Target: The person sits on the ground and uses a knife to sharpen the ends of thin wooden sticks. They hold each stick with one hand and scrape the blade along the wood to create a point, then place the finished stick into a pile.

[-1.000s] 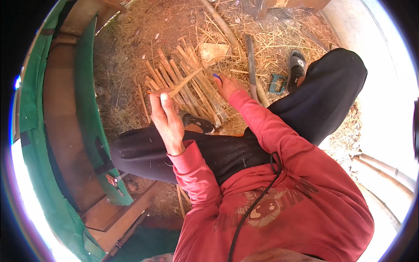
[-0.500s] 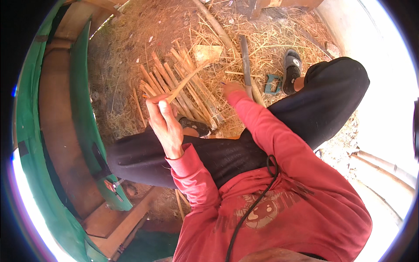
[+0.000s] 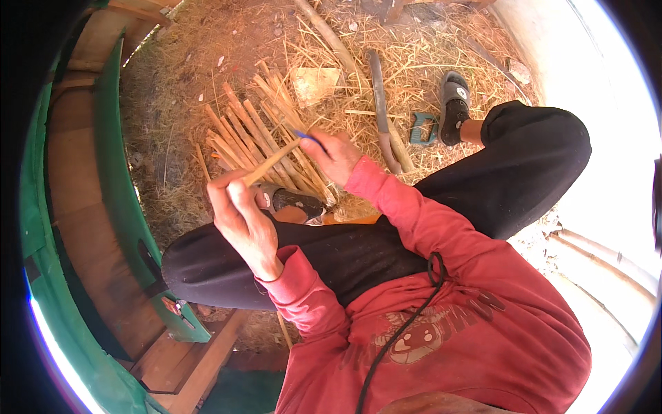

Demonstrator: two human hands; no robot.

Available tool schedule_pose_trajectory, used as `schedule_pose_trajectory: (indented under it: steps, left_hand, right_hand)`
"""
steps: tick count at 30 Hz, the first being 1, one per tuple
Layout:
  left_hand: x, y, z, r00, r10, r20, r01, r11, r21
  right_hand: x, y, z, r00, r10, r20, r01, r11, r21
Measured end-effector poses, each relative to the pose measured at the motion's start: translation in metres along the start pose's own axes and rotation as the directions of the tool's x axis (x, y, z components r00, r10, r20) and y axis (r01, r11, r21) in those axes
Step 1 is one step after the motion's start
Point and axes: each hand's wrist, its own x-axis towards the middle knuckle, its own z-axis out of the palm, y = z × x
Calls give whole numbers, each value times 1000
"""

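Observation:
My left hand (image 3: 245, 222) is closed on one end of a thin pale wooden strip (image 3: 274, 160), which slants up to the right. Around a slim blue tool (image 3: 308, 136) the fingers of my right hand (image 3: 336, 157) are closed. The blue tool meets or nearly meets the strip's far end; whether it is a pen or a small knife I cannot make out. Below both hands, a bundle of split wooden sticks (image 3: 258, 134) lies on the ground beside my sandalled foot (image 3: 293, 203).
A machete (image 3: 378, 96) lies right of the sticks, near a teal plastic piece (image 3: 422, 129) and my other sandalled foot (image 3: 454, 103). A flat pale block (image 3: 315, 85) and a long pole (image 3: 331, 38) rest on the straw. Green-edged boards (image 3: 114, 172) stand at left.
My right hand has moved left and up to the strip's end, bringing the blue tool with it. My left hand has lowered slightly, still gripping the strip.

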Motion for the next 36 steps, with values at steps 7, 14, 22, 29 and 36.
schedule_pose_trajectory:
  steps: [7, 14, 22, 29, 36]
  left_hand:
    - [4, 4, 3, 996, -46, 70, 47, 999, -12]
    - [-1, -1, -1, 996, -78, 42, 78, 997, -6]
    - [2, -8, -4, 991, -130, -8, 129, 987, -98]
    - [6, 0, 6, 994, -105, -10, 103, 988, -116]
    - [6, -1, 7, 996, -76, 40, 81, 989, -123]
  right_hand:
    - [9, 91, 41, 903, 427, 51, -343, 787, -513]
    - [15, 107, 49, 849, 485, 211, -242, 711, -660]
    - [7, 154, 17, 839, 543, 38, -392, 650, -651]
    - [9, 41, 40, 985, 142, 94, -131, 985, -110]
    - [23, 105, 57, 969, 248, -23, -232, 866, -443]
